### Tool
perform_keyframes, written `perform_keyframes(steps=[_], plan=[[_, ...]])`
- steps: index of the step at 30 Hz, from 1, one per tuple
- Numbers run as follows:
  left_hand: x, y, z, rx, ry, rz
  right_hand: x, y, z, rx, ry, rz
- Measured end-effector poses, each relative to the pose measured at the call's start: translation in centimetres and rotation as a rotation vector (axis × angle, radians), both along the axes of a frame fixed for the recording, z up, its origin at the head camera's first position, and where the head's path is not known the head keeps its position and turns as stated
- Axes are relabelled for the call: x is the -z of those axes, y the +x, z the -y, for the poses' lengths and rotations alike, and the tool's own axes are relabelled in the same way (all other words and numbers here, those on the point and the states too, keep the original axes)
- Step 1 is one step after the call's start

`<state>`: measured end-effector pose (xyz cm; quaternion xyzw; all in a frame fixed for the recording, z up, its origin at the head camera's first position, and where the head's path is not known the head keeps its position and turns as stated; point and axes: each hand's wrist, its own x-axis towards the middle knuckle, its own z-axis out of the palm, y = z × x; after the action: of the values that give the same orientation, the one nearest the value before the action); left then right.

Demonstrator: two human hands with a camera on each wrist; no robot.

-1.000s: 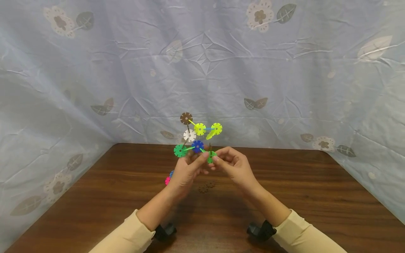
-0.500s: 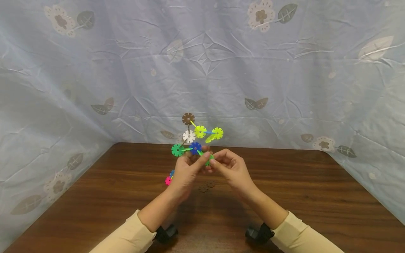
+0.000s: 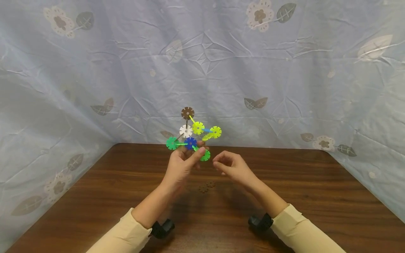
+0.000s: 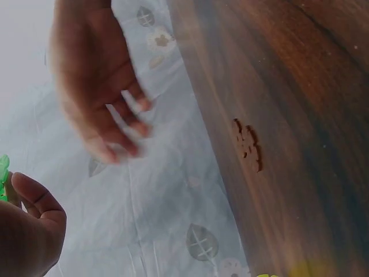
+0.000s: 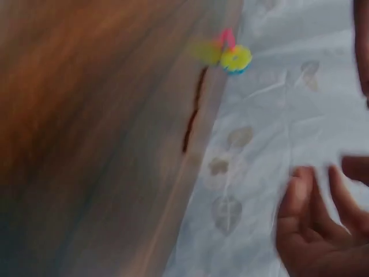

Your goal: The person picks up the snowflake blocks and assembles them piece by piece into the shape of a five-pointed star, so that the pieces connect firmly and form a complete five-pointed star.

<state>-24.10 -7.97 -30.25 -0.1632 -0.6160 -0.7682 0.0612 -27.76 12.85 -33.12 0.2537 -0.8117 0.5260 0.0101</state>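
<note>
My left hand (image 3: 180, 167) holds up a linked structure of notched plastic discs, pinching it low down near the blue disc (image 3: 190, 143) and the green disc (image 3: 205, 155). Further up are a brown disc (image 3: 187, 113), a white disc (image 3: 186, 131) and yellow discs (image 3: 198, 128); a teal-green disc (image 3: 172, 143) juts out left. Some of the left fingers are hidden behind the pieces. To the right, apart from the structure, my right hand (image 3: 234, 167) has loosely bent fingers with nothing seen between them. In the left wrist view the right hand (image 4: 95, 75) is blurred.
Brown notched discs (image 3: 203, 189) lie on the dark wooden table (image 3: 300, 189) below the hands. The right wrist view has a small pink, yellow and blue disc cluster (image 5: 235, 59) near the table's edge. A floral grey-blue cloth (image 3: 205, 84) hangs behind and at the sides.
My right hand has let go of the lower green disc and drawn away to the right. The left hand has shifted left and slightly up with the structure, and the pink-and-blue cluster is hidden.
</note>
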Motion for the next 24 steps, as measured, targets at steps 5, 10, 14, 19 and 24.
perform_keyframes(steps=[5, 10, 14, 19, 24], plan=[[-0.3, 0.1, 0.3, 0.033, -0.023, 0.007, 0.4, -1.2, 0.2, -0.108, 0.427, -0.012], [-0.6, 0.5, 0.3, 0.070, -0.047, -0.003, 0.5, -1.1, 1.3, -0.138, 0.604, -0.023], [-0.8, 0.8, 0.4, 0.086, -0.071, -0.006, 0.7, -1.1, 2.2, -0.137, 0.683, -0.034], [-0.9, 0.8, 0.4, 0.090, -0.088, -0.004, 0.8, -1.4, 2.8, -0.130, 0.721, -0.043], [-0.9, 0.9, 0.4, 0.107, -0.079, -0.008, 1.0, -1.8, 3.3, -0.125, 0.753, -0.073]])
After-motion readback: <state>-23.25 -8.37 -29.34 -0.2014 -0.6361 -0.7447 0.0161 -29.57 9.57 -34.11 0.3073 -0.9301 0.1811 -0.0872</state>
